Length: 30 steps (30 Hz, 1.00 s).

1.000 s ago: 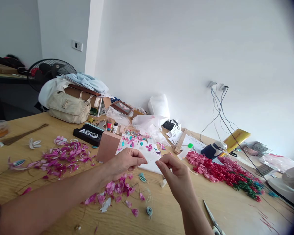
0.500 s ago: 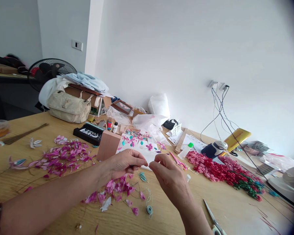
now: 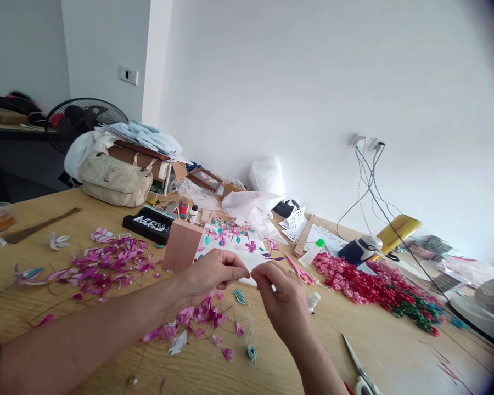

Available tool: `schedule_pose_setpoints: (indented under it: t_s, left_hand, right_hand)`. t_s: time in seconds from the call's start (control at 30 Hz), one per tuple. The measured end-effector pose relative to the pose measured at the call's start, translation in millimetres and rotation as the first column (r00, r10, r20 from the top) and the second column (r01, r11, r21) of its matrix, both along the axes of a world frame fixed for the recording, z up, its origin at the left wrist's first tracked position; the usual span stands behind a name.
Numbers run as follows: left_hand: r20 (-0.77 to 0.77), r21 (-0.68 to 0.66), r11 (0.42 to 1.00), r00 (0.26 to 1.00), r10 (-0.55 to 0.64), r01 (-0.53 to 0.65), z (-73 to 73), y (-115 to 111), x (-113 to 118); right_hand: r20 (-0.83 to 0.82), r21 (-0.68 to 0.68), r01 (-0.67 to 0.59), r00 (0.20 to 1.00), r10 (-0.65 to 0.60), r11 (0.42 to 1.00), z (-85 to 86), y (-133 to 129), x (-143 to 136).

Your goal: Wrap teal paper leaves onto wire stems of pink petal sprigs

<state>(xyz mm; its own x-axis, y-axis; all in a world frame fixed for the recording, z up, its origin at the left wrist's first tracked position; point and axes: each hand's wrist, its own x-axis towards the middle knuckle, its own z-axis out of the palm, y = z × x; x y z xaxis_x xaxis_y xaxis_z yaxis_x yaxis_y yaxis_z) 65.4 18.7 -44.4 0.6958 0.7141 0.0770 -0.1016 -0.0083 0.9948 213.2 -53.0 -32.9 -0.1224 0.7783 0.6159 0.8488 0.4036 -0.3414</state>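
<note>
My left hand (image 3: 218,272) is pinched closed, its thumb and forefinger tips almost meeting those of my right hand (image 3: 280,288). Whatever lies between the fingertips is too small to make out. Both hands are above the table, in front of a white sheet with pink flowers (image 3: 251,247). Below them lie loose magenta petals (image 3: 201,315), a teal leaf-like piece (image 3: 240,297) and a small spool of teal thread (image 3: 251,352). A small white bottle (image 3: 313,300) is just right of my right hand.
A wooden block (image 3: 182,246) stands behind my left hand. Pink scissors (image 3: 299,270) and metal scissors (image 3: 360,365) lie to the right, near red and pink bundles (image 3: 366,285). More petals (image 3: 107,263) cover the left.
My right hand has turned slightly and its fingers have shifted, showing more of the small white bottle. My left hand has barely moved.
</note>
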Motion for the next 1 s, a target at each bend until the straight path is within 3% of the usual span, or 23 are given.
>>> schedule_pose_setpoints:
  t_s: [0.03, 0.07, 0.13, 0.17, 0.2, 0.23, 0.3, 0.37, 0.43, 0.53, 0.63, 0.77, 1.0]
  left_hand:
    - [-0.017, 0.163, 0.985, 0.998, 0.064, -0.061, -0.3, -1.2, 0.3]
    - [-0.019, 0.357, 0.927, 0.991, 0.131, -0.116, -1.0, -2.1, 0.6]
    - [0.012, 0.699, 0.695, 0.974, 0.226, -0.17, -3.0, -3.0, 1.1]
    - [0.025, 0.792, 0.587, 0.969, 0.245, -0.169, -4.0, -2.9, 1.4]
    - [0.027, 0.83, 0.534, 0.967, 0.252, -0.162, -4.5, -2.4, 1.7]
    - [0.02, 0.821, 0.547, 0.966, 0.256, -0.162, -4.6, -1.5, 1.9]
    - [-0.021, 0.668, 0.723, 0.967, 0.255, -0.176, -3.3, 1.0, 2.0]
    - [-0.071, 0.359, 0.921, 0.979, 0.19, -0.152, -0.9, 3.9, 1.0]
    - [-0.067, 0.042, 0.998, 0.996, 0.056, -0.054, 0.8, 6.3, -1.2]
    - [0.018, -0.22, 0.971, 0.996, -0.09, 0.092, 0.7, 8.5, -4.6]
    - [0.065, -0.329, 0.931, 0.987, -0.146, 0.16, -1.1, 9.6, -6.0]
    - [0.103, -0.391, 0.896, 0.977, -0.185, 0.211, -2.9, 10.9, -5.4]
    - [0.096, -0.38, 0.901, 0.978, -0.186, 0.209, -4.5, 10.6, -4.1]
  right_hand:
    - [-0.082, -0.032, 0.038, 0.996, -0.041, 0.999, -1.5, 1.4, -2.3]
    - [-0.181, -0.084, 0.065, 0.98, -0.079, 0.994, -3.1, 3.2, -4.3]
    - [-0.396, -0.224, 0.036, 0.91, -0.125, 0.974, -6.0, 7.2, -6.6]
    - [-0.489, -0.293, -0.015, 0.862, -0.136, 0.956, -6.7, 8.9, -6.6]
    - [-0.557, -0.347, -0.072, 0.818, -0.144, 0.935, -6.5, 9.8, -5.7]
    - [-0.594, -0.382, -0.116, 0.791, -0.147, 0.917, -5.4, 9.9, -4.0]
    - [-0.56, -0.383, -0.117, 0.818, -0.13, 0.916, -0.2, 7.1, 1.2]
    - [-0.367, -0.273, -0.037, 0.928, -0.068, 0.961, 6.9, 1.5, 7.1]
    - [-0.066, -0.112, -0.016, 0.998, 0.009, 0.994, 13.1, -4.1, 11.5]
    - [0.301, 0.017, -0.086, 0.951, 0.077, 0.996, 16.7, -7.6, 13.3]
    - [0.446, 0.093, -0.093, 0.894, 0.042, 0.991, 15.0, -5.6, 10.8]
    - [0.455, 0.128, -0.111, 0.89, 0.041, 0.986, 11.1, -2.9, 9.4]
    - [0.406, 0.053, -0.13, 0.909, 0.097, 0.99, 6.3, -2.0, 14.1]
